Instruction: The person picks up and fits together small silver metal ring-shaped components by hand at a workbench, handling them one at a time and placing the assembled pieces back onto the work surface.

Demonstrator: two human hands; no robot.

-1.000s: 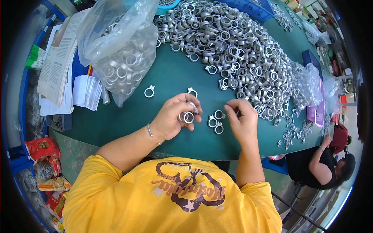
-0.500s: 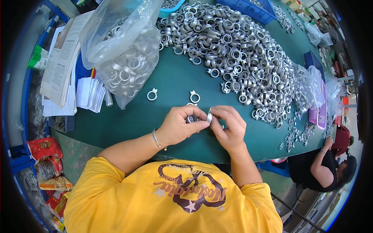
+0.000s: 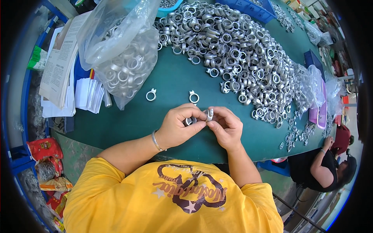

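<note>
Between both hands, above the green table [image 3: 171, 83], I hold a silver metal ring [image 3: 209, 114] turned nearly edge-on. My left hand [image 3: 182, 125] pinches its left side with thumb and fingertips. A second ring [image 3: 189, 121] shows within the curl of that hand; whether it is gripped or lies on the table behind, I cannot tell. My right hand [image 3: 226, 126] has its thumb and fingers closed on the ring's right side. Just beyond the hands, a single ring with a small lug [image 3: 194, 97] lies flat. Another lugged ring [image 3: 151, 94] lies farther left.
A large heap of metal rings [image 3: 241, 50] covers the far middle and right. A clear plastic bag of rings [image 3: 128, 70] stands left, beside papers [image 3: 58, 70]. Blue tray [image 3: 252, 11] and purple basket [image 3: 318, 112] lie beyond. A co-worker [image 3: 320, 171] sits at right.
The held ring has been turned between my fingers, so its lug side now faces up. My right hand has shifted slightly left, its fingers curling more.
</note>
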